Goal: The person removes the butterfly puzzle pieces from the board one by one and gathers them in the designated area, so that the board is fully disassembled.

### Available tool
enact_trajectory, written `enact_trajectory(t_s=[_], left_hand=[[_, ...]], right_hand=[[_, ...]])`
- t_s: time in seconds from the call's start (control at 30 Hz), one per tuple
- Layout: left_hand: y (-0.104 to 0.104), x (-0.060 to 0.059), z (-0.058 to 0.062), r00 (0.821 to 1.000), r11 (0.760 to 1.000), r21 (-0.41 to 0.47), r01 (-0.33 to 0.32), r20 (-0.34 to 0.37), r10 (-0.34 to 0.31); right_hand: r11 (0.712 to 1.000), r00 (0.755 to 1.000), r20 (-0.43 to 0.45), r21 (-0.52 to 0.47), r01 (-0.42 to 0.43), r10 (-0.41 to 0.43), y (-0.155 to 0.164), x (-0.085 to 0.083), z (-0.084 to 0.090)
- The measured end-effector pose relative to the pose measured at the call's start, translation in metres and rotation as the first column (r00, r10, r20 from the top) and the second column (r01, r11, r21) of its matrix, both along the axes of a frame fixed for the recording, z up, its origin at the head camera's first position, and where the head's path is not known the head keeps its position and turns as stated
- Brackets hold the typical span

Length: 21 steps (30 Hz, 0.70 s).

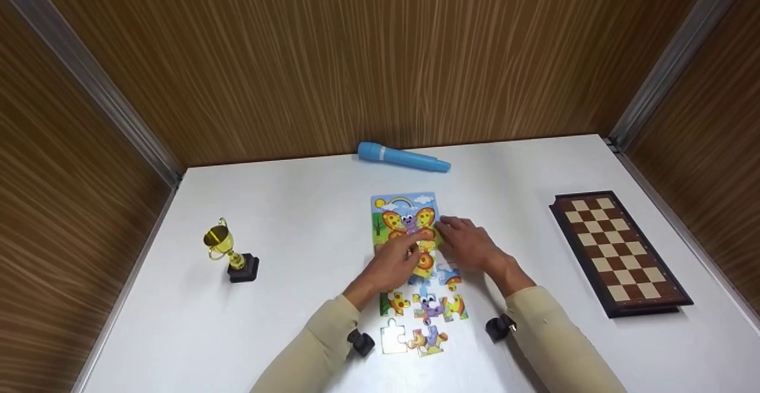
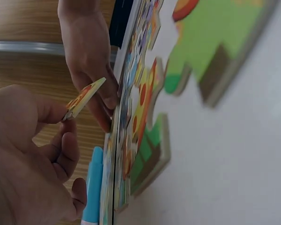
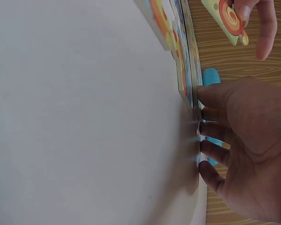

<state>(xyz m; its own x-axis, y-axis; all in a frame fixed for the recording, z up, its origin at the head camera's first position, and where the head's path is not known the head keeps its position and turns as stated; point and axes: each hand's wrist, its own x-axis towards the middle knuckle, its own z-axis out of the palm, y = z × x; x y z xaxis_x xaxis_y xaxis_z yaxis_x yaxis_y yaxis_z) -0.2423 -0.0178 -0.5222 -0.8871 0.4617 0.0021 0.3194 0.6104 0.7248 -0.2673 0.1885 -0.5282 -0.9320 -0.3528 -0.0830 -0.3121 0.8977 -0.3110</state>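
Observation:
My left hand [image 1: 390, 263] pinches a yellow-green jigsaw piece with an orange spiral [image 1: 424, 264] between thumb and fingertips. The left wrist view shows this piece [image 2: 86, 97] raised and tilted above the table. A butterfly puzzle board [image 1: 403, 202] lies flat under and beyond the left hand, partly covered by it. At the board's right edge rests my right hand [image 1: 469, 243], its fingertips touching down there and holding no piece that shows. Nearer the body lie several loose jigsaw pieces [image 1: 428, 305], one of them blank white [image 1: 392, 338].
A blue toy microphone [image 1: 404, 158] lies behind the board near the wooden back wall. On the left stands a gold trophy cup [image 1: 219, 240] with a dark base. A brown-and-cream chessboard [image 1: 617, 247] lies at the right of the white table [image 1: 297, 215].

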Motion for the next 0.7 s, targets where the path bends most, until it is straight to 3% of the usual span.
enact_trajectory(t_s=[0.4,0.7], left_hand=[[0.005,0.033,0.006,0.993,0.992,-0.057,0.111,-0.038,-0.113],[0.012,0.054,0.007,0.995,0.995,-0.019,0.102,0.017,-0.101]], right_hand=[[1.0,1.0,-0.017,-0.003,0.001,-0.001,0.001,0.001,-0.002],[1.0,1.0,-0.008,0.005,0.004,-0.004,0.001,0.001,-0.003]])
